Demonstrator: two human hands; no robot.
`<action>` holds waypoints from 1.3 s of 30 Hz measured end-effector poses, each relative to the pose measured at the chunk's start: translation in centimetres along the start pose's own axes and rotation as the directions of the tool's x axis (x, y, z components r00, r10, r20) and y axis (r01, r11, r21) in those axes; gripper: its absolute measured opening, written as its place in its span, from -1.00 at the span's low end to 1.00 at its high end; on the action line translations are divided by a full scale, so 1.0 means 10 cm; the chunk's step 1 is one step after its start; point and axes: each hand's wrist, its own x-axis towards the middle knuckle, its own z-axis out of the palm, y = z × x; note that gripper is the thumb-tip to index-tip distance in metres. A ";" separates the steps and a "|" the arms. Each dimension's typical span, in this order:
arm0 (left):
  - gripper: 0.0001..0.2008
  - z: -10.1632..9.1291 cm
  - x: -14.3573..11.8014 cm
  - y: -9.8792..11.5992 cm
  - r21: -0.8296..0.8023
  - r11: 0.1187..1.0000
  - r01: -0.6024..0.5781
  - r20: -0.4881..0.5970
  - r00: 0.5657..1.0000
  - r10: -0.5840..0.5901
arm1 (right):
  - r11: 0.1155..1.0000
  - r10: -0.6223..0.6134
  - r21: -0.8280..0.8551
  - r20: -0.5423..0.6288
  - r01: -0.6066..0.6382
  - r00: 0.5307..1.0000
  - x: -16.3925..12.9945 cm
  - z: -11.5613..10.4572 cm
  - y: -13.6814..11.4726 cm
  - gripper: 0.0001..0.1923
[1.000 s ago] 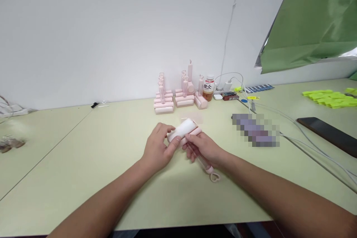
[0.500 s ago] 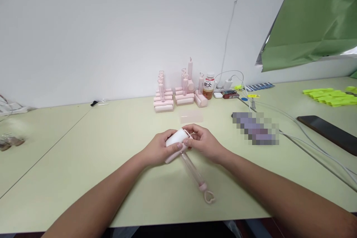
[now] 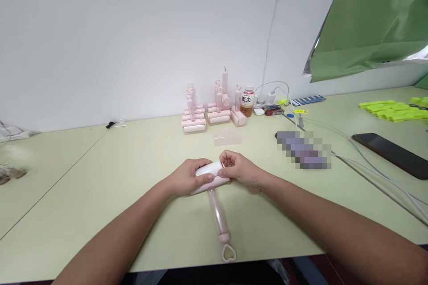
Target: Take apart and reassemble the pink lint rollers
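Observation:
A pink lint roller (image 3: 219,216) with a white roll lies across both hands, its clear handle pointing toward me and ending in a heart-shaped loop. My left hand (image 3: 189,178) is wrapped round the left part of the head, thumb on the front. At the head's right end, my right hand (image 3: 236,170) pinches with thumb and curled fingers; part of that end is hidden by them. Behind the hands, a translucent pink cover (image 3: 227,137) lies flat on the table.
Several pink lint rollers (image 3: 219,117) stand in rows by the wall, beside a labelled bottle (image 3: 247,101). To the right are a blurred-out item (image 3: 302,151), white cables (image 3: 371,164), a dark phone (image 3: 391,153) and yellow-green pieces (image 3: 391,110). A small black item (image 3: 110,124) lies at the left.
The roller has turned in my hands, so its handle has swung left and now points more straight toward me. Both hands keep their hold on the head.

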 end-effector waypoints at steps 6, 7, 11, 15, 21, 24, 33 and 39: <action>-0.61 0.00 0.03 0.00 0.000 0.999 -0.036 -0.012 0.999 0.036 | 0.992 0.071 0.104 0.028 -0.073 0.997 0.04 -0.02 -0.02 -0.68; -0.62 0.00 0.04 -0.01 -0.010 0.999 -0.044 -0.021 0.999 0.044 | 0.989 0.086 0.120 0.032 -0.089 0.996 0.05 -0.02 -0.02 -0.67; -0.62 0.02 0.11 -0.06 -0.015 0.999 -0.032 -0.100 0.995 0.031 | 0.992 0.100 0.078 -0.008 -0.099 0.995 0.09 -0.01 -0.05 -0.68; -0.58 0.07 0.19 -0.12 -0.018 0.999 0.028 -0.188 0.982 -0.031 | 0.999 0.048 -0.020 -0.114 -0.050 0.992 0.16 -0.01 0.00 -0.74; -0.54 0.03 0.27 -0.26 -0.030 0.991 0.128 -0.598 0.792 -0.120 | 0.979 -0.044 -0.201 -0.328 -0.025 0.944 0.29 -0.19 0.14 -0.83; -0.50 -0.05 0.24 -0.29 -0.177 0.974 0.145 -0.584 0.781 -0.222 | 0.950 -0.082 -0.308 -0.421 -0.058 0.903 0.31 -0.32 0.15 -0.85; -0.26 -0.04 0.13 -0.24 -0.496 0.860 -0.119 -0.435 0.892 -0.127 | 0.789 -0.322 -0.615 -0.437 -0.017 0.840 0.25 -0.43 0.04 -0.92; -0.37 -0.03 0.12 -0.30 -0.604 0.782 -0.157 -0.345 0.935 -0.079 | 0.798 -0.481 -0.503 -0.198 0.333 0.854 0.14 -0.38 0.00 -0.53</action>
